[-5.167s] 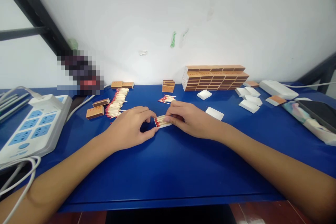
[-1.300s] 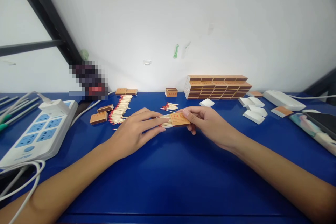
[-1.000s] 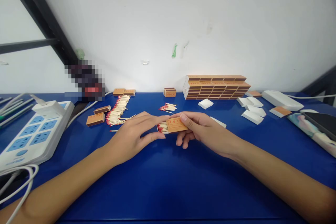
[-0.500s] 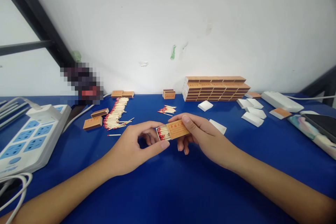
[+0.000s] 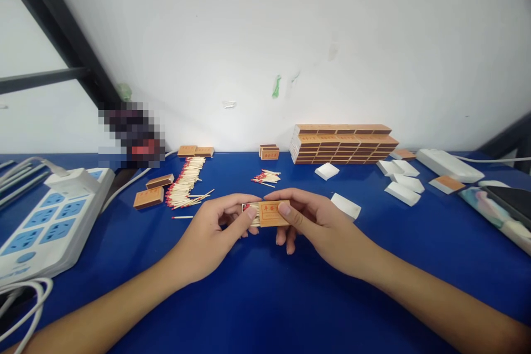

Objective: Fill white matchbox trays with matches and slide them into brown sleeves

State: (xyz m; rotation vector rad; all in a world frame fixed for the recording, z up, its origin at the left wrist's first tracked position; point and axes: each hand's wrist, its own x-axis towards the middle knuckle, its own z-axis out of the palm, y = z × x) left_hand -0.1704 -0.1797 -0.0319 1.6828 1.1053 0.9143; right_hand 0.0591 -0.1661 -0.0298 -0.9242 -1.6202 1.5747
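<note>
An orange matchbox [image 5: 270, 213] is held between both hands just above the blue table [image 5: 265, 298]. My right hand [image 5: 315, 221] pinches its sleeve with thumb and fingers. My left hand [image 5: 218, 229] grips the left end, where the white tray with red-tipped matches sticks out a little. A long row of loose matches [image 5: 186, 188] lies to the left, and a smaller bunch of matches [image 5: 265, 177] lies behind the hands.
A stacked wall of matchboxes [image 5: 342, 142] stands at the back. White empty trays [image 5: 398, 182] lie at the right, one white tray [image 5: 346, 206] by my right hand. Loose orange boxes [image 5: 148, 197] sit left. A power strip [image 5: 50, 215] lies far left, a phone [image 5: 508, 199] far right.
The tray of matches has slid further into the orange sleeve, so less of it shows. Both hands have come closer together and slightly lower.
</note>
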